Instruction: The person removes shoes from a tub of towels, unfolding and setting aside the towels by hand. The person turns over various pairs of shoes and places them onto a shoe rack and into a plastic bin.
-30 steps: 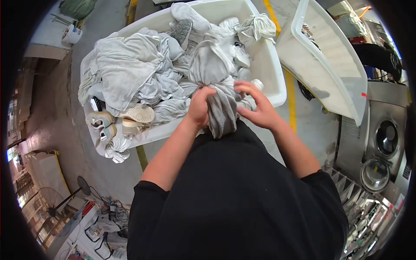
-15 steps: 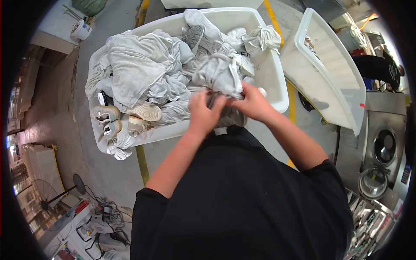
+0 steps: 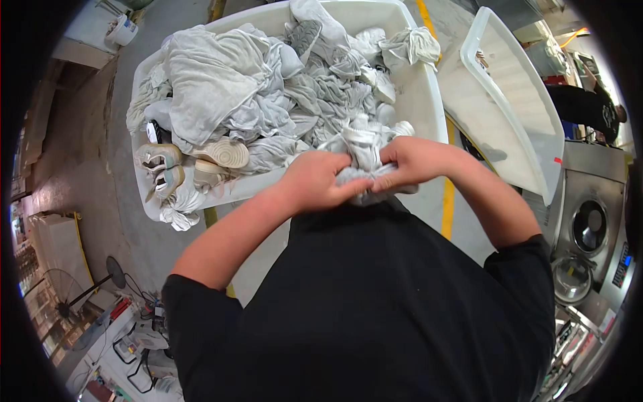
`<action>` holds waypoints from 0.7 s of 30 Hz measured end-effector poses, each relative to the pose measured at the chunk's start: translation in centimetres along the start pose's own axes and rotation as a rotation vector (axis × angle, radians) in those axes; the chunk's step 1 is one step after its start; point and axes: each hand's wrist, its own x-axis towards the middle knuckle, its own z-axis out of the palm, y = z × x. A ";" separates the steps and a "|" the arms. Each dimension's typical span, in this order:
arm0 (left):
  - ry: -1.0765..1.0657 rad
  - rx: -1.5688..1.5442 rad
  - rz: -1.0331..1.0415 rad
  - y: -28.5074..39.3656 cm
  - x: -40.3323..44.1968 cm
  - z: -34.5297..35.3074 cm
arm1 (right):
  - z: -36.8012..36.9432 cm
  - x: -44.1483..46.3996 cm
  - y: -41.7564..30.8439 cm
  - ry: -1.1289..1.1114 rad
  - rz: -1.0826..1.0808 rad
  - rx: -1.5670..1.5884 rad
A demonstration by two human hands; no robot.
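Close to my body, at the near edge of a large white plastic tub point(image 3: 439, 110), both hands grip a bunched white cloth point(image 3: 364, 139). My left hand point(image 3: 320, 178) is closed around its left side, and my right hand point(image 3: 420, 162) pinches its right side. The thumbs nearly meet at the front. Whether anything is wrapped inside the cloth cannot be seen. Behind it, the tub holds a heap of grey-white cloths point(image 3: 214, 77). Beige shoes lie at its near left, one with its sole point(image 3: 224, 153) facing up, and a grey shoe point(image 3: 305, 39) sits at the back.
A second white tub point(image 3: 512, 114) stands at the right, a person in dark clothes point(image 3: 583, 104) beyond it. Steel machines with round doors point(image 3: 589, 226) line the right side. At lower left are a black fan point(image 3: 115, 271) and cables. A white bucket point(image 3: 122, 31) stands far left.
My hands have come closer to my body and a little right, holding the cloth bundle. Folds of cloth behind them are now uncovered. The view has shifted slightly.
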 end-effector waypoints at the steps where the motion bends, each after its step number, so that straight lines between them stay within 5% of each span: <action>1: -0.063 -0.052 0.005 1.3 -0.8 -1.0 | 0.2 -1.0 -1.1 -0.057 0.009 -0.007; 7: -0.416 -0.271 0.078 5.4 -6.6 -4.2 | 2.5 -6.2 -5.5 -0.193 -0.223 0.104; 15: -0.592 -0.679 -0.047 4.1 -7.7 -5.5 | 4.2 -6.9 -5.1 -0.079 -0.352 0.184; 21: -0.583 -0.688 0.019 2.2 -8.0 -5.4 | 4.4 -6.5 -4.1 -0.071 -0.383 0.318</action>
